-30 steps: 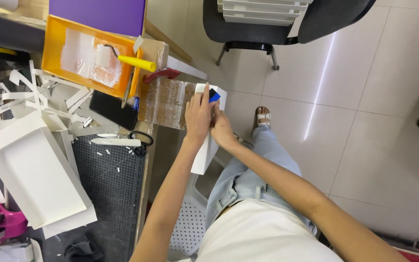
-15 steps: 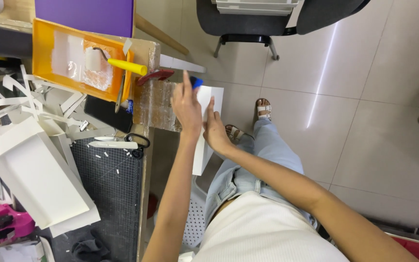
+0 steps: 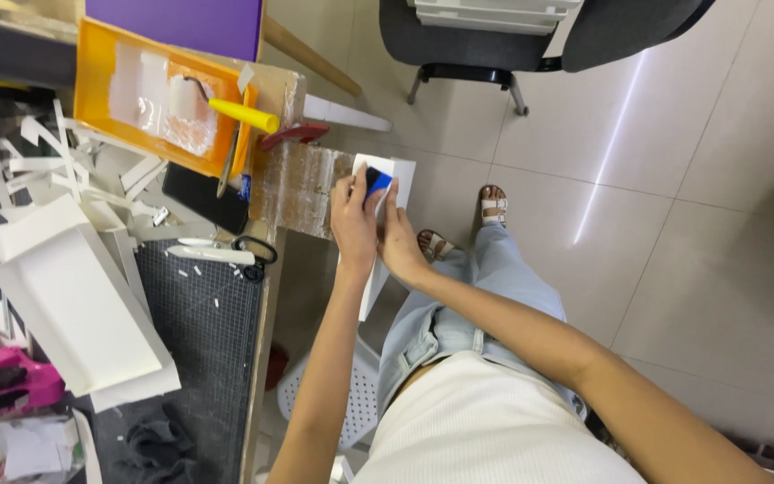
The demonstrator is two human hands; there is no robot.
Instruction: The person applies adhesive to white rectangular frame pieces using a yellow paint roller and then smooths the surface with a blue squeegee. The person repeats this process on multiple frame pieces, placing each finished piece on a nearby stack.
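Note:
A long white foam board piece (image 3: 398,176) stands upright in front of my lap, off the table's edge. My left hand (image 3: 352,224) wraps around its upper part. My right hand (image 3: 399,240) presses a small blue block (image 3: 378,183) against the board's top face. Both hands touch each other around the board. The lower end of the board (image 3: 372,289) shows below my left wrist.
An orange paint tray (image 3: 91,67) with a yellow-handled roller (image 3: 242,115) sits on the table. White foam board shapes (image 3: 73,296) and scraps lie on a dark cutting mat (image 3: 208,358). Scissors (image 3: 248,251), a black phone (image 3: 203,199), a purple sheet (image 3: 181,22) and an office chair (image 3: 494,40) are nearby.
My left hand, lifted open off the board half a second ago, has closed around it again. The right hand has moved up with the blue block to the board's top.

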